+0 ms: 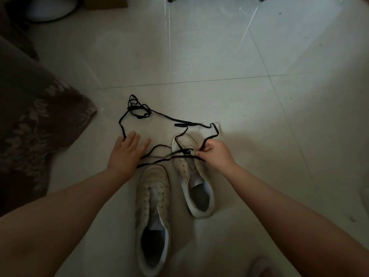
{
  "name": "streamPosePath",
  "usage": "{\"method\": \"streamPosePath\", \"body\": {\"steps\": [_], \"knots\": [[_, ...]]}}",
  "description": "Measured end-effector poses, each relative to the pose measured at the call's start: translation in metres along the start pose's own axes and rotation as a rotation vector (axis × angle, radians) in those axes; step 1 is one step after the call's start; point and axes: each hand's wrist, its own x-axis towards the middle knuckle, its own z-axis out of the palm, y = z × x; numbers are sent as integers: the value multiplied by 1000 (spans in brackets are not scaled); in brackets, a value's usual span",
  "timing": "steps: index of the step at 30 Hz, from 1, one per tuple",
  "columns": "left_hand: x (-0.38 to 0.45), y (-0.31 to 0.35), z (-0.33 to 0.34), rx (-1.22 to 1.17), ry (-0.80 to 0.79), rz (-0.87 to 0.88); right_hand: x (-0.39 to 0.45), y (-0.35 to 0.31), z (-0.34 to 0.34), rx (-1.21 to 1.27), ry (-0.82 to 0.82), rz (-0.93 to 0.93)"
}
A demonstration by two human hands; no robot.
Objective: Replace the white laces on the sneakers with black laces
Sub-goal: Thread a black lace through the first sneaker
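On the tiled floor I see two white sneakers side by side. My right hand pinches a black lace over the far sneaker; my left hand lies spread, fingers straight, touching another black strand beside the near sneaker.

Pale glossy floor tiles with thin dark joints catch streaks of light at the top. A brown leaf-patterned cloth drapes down on the left. The room is dim.
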Motion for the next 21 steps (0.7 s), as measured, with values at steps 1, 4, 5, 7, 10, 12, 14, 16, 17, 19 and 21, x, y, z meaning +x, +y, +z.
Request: {"method": "streamPosePath", "body": {"steps": [1, 4, 5, 7, 10, 12, 14, 16, 17, 19, 21], "knots": [[1, 4, -3, -13, -55, 16, 1, 0, 0, 1, -1, 4], [11, 26, -28, -185, 11, 137, 2, -2, 2, -4, -10, 4], [13, 35, -34, -283, 80, 206, 2, -2, 3, -15, -12, 5], [16, 52, -45, -434, 151, 323, 3, -3, 5, -37, -21, 6], [20, 69, -51, -444, 257, 313, 5, -4, 4, -57, -44, 1], [24, 72, -54, -386, 261, 312, 5, -5, 3, -65, -54, 3], [26, 75, -55, -432, 201, 287, 4, -6, 3, -50, -59, 6], [25, 70, -52, -437, 230, 238, 3, -5, 3, -31, -56, 3], [22, 65, -52, -426, 230, 218, 3, -5, 3, -27, -54, 0], [13, 47, -45, -416, 249, 219, 2, -5, 2, -21, -53, -5], [3, 28, -31, -286, 192, 267, 2, -4, 0, 10, -45, 8]]}}
